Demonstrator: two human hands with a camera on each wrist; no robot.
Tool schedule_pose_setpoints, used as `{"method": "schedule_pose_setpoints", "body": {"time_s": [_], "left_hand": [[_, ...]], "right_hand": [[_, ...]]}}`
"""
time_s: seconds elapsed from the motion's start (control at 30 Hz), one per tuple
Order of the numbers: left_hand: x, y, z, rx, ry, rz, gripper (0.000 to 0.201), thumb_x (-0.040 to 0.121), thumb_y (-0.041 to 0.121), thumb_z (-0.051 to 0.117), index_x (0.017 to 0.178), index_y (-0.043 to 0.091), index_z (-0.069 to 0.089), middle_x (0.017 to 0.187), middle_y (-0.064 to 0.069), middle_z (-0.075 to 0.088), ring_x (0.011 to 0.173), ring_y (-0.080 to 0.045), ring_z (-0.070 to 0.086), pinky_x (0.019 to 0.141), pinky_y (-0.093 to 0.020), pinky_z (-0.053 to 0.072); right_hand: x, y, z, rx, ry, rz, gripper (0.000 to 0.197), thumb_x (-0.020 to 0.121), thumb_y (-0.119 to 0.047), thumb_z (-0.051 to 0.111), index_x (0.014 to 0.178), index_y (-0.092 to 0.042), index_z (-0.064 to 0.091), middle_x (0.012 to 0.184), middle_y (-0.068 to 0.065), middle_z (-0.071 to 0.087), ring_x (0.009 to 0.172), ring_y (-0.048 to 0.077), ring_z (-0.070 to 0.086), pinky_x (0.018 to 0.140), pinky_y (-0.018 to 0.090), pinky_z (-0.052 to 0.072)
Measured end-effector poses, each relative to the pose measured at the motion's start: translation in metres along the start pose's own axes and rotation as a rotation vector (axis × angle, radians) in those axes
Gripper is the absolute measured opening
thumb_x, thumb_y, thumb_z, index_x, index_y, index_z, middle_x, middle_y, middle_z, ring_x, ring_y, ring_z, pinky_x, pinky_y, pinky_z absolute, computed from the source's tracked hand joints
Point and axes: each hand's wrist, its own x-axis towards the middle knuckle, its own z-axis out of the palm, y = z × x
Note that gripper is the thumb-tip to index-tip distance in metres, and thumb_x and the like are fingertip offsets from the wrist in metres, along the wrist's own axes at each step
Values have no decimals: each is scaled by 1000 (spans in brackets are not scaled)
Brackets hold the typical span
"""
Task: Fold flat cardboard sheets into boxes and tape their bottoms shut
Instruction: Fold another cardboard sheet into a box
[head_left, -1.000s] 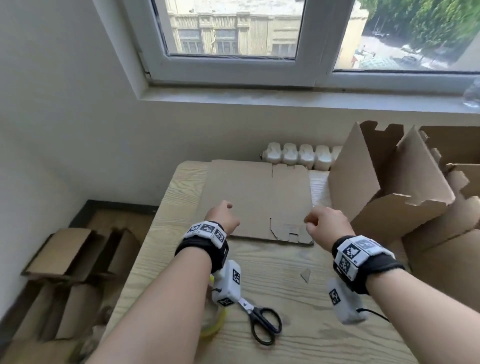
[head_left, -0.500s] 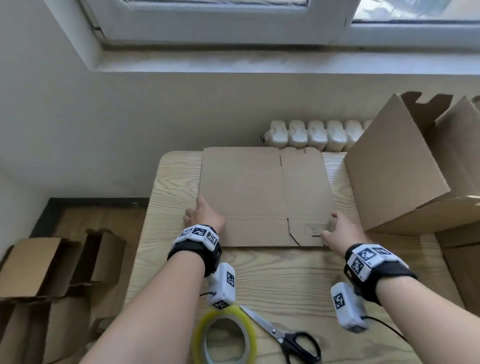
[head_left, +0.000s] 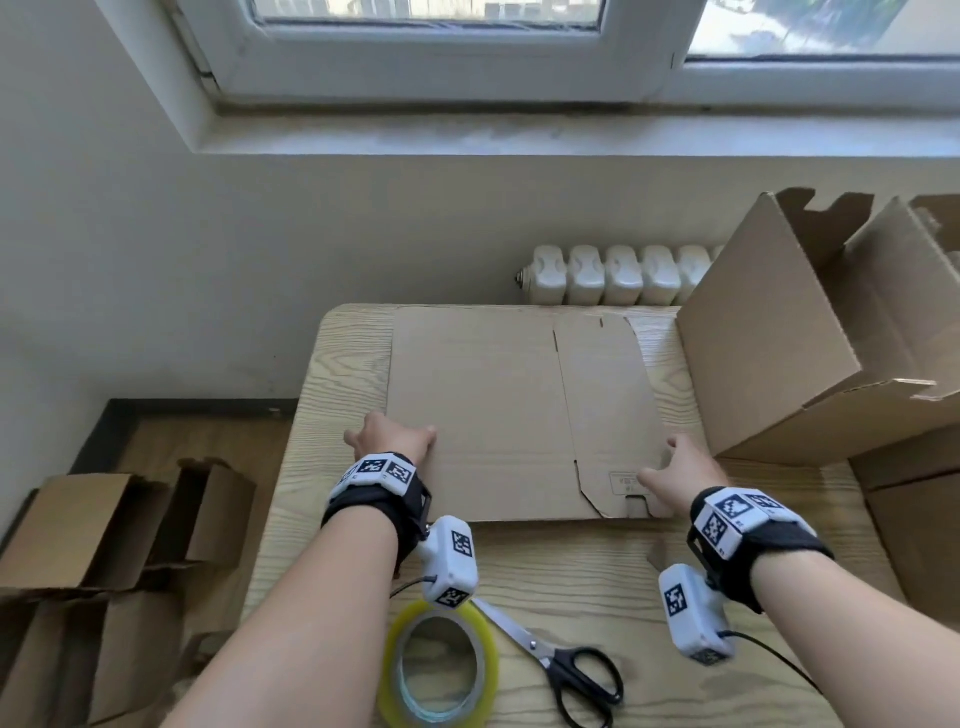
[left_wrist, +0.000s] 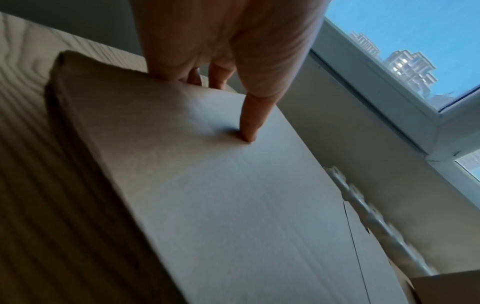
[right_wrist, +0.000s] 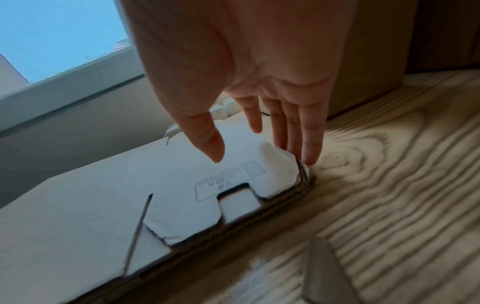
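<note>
While the flat cardboard sheet (head_left: 498, 415) is lying between them, left hand (head_left: 390, 437) is pinching its left edge; right hand (head_left: 680, 470), fingers extended, is apparently reaching under the right.

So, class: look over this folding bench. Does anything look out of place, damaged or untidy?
Mostly tidy. One small cardboard scrap lies loose on the wooden table, just in front of the flat cardboard sheet and beside the right hand. It looks like a torn-off offcut. Nothing else stands out.
</note>
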Motion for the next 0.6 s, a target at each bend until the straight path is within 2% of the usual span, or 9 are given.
{"method": "schedule_pose_setpoints", "body": {"time_s": [0.13,0.3,0.47,0.6], "left_hand": [[-16,0,1,-8,39,37,67,78,27,75,130,3,41,137,-17,44,124,-35,48,99,-39,40],[-27,-1,-1,-52,100,106,68,76,22,75,131,5,40,134,-16,48,121,-34,50,96,-37,41],[-34,2,-6,-120,139,147,76,71,18,77,136,9,40,133,-14,49,123,-32,47,103,-37,40],[-37,5,-14,-170,174,178,81,67,15,81,136,11,40,134,-10,50,125,-29,46,105,-37,39]], "right_hand": [[-8,4,-4,0,-15,-20,61,84,-25,63,138,-10,40,136,12,52,124,29,49,95,32,40],[-12,11,-14,66,-22,-34,64,83,-25,65,139,-11,39,135,11,52,123,30,50,95,31,40],[-12,14,-22,113,-2,-30,71,81,-26,68,141,-12,34,139,19,39,122,34,48,99,34,40],[-12,15,-28,116,22,-36,79,81,-35,71,144,-11,31,144,19,37,127,33,45,102,36,38]]}}
